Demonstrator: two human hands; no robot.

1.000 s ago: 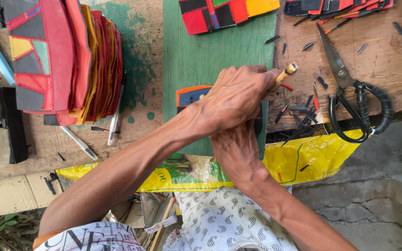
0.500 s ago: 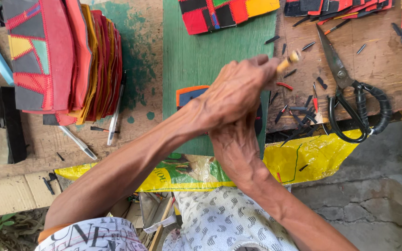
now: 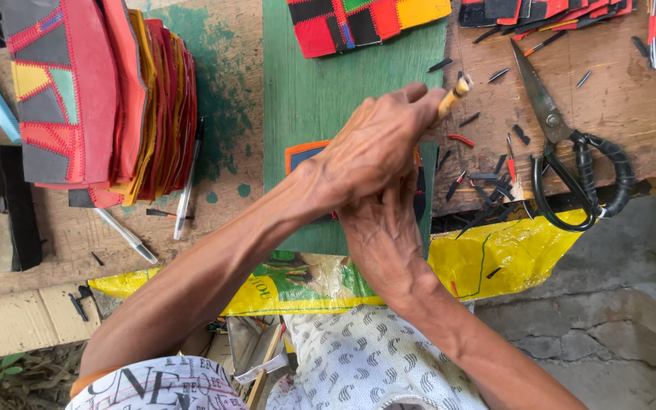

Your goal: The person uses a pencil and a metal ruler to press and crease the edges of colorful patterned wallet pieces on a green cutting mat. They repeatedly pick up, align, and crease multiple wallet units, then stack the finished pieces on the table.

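A wooden-handled tool (image 3: 453, 95) is gripped by the left hand (image 3: 373, 148); its tip is hidden. The right hand (image 3: 381, 228) lies underneath, its grasp concealed, covering a patchwork piece (image 3: 301, 154).

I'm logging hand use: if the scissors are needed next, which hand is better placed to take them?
Probably the right hand: it rests on the patchwork piece, seems to hold no tool, and the scissors lie on its side. The left hand is closed around a wooden-handled tool.
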